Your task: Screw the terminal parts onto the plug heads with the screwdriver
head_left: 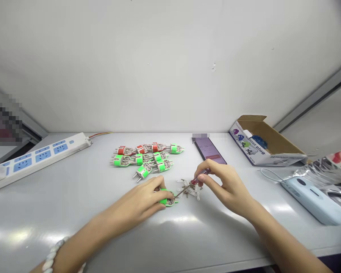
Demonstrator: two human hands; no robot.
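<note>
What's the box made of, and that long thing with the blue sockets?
The box looks like printed cardboard: brown inside, with folding flaps. The power strip is probably hard plastic, smooth and a little shiny, white with blue panels.

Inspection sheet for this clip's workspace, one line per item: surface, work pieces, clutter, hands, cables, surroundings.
Surface: grey table, shiny with light reflections
Work pieces: three red and six green plugs grouped; small white strips and screws piled
Clutter: phone, open box, light-blue device, clear plastic wrap
Hands: left hand holds another green plug; right hand holds a screwdriver, tip at that plug
Cables: thin wires at the power strip
Surroundings: white wall behind; co-workers, nothing seen
</note>
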